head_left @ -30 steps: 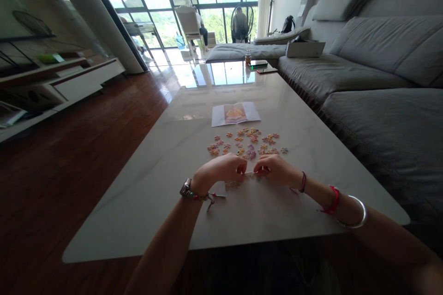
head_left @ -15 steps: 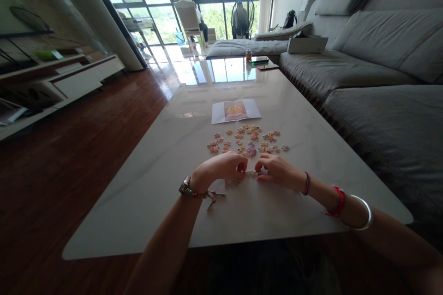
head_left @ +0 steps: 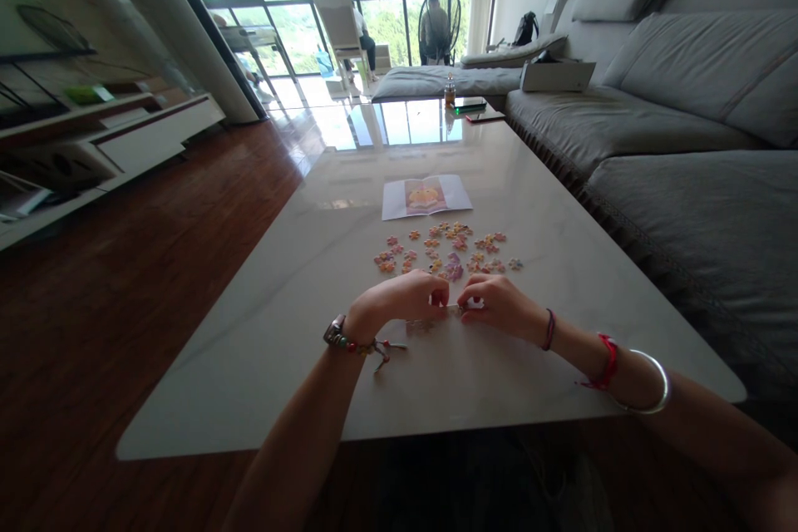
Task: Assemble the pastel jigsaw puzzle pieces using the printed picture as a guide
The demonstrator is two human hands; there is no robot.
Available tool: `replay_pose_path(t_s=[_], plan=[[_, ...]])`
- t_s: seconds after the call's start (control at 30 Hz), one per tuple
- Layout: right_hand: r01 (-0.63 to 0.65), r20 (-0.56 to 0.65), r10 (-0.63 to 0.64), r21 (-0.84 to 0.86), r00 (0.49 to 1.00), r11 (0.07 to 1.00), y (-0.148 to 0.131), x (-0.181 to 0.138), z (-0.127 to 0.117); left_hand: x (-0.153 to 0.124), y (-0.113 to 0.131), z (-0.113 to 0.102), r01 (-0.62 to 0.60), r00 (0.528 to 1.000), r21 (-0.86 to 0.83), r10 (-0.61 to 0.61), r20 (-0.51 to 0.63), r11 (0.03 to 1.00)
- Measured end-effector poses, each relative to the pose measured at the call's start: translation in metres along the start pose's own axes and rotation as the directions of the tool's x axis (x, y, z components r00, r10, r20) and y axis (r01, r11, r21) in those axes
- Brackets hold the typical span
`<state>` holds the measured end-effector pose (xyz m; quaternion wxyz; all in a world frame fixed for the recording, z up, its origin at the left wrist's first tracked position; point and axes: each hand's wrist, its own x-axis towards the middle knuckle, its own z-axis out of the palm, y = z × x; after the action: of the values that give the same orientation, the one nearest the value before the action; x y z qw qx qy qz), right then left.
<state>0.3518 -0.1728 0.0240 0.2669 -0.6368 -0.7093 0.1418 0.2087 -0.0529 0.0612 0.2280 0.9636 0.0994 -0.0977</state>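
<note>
L hand: my L hand (head_left: 405, 297) is over the table's (head_left: 280, 332) near half, mid-width; thumb + fingers curled in, tips pinched on a small pale puzzle pc (head_left: 453, 308)
R hand: my R hand (head_left: 504, 306) faces it, thumb + index pinched on the pc's other end; hands just apart, pc bridging the gap
Pale pc: btw my fingertips, nearer the table's near edge than the far one; mostly hidden, can't tell if it's 1 pc or 2 joined
Loose pcs: flower-shaped puzzle pcs (head_left: 460, 243), pink/orange/yellow, spread just beyond my hands, well in from L + R edges; purple pcs (head_left: 454, 268) bunched mid-spread
Ref sheet: creased paper sheet (head_left: 427, 198) w/ a yellow + pink printed pic, flat beyond the pcs, toward the far edge
Far R corner: glass bottle (head_left: 450, 91) upright; phone (head_left: 471, 106) w/ green glow beside it; red-edged flat device (head_left: 485, 117) nearer me
Wrists: watch (head_left: 335, 328) + beaded bracelet (head_left: 358, 347) on L; silver bangle (head_left: 662, 386) + red band (head_left: 606, 362) on R
</note>
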Motion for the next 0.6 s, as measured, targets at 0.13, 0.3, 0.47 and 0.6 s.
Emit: replay_pose_path(t_s=[0.13, 0.3, 0.47, 0.6], plan=[[0.019, 0.002, -0.019, 0.022, 1.000, 1.000, 0.001, 0.001, 0.001, 0.006, 0.001, 0.008, 0.022, 0.998, -0.001, -0.022, -0.066, 1.000], [0.031, 0.018, -0.031, 0.038, 0.999, 0.999, 0.001, 0.000, 0.000, 0.010, -0.001, 0.015, 0.074, 0.994, -0.062, -0.078, -0.080, 0.995], [0.085, 0.043, -0.086, 0.028, 0.995, 0.996, 0.000, -0.002, -0.002, 0.009, -0.001, 0.014, 0.094, 0.993, -0.074, -0.099, -0.070, 0.993], [0.046, -0.006, -0.046, 0.012, 0.999, 0.999, 0.002, -0.002, -0.003, 0.009, -0.001, 0.013, 0.071, 0.994, -0.069, -0.077, -0.078, 0.995]])
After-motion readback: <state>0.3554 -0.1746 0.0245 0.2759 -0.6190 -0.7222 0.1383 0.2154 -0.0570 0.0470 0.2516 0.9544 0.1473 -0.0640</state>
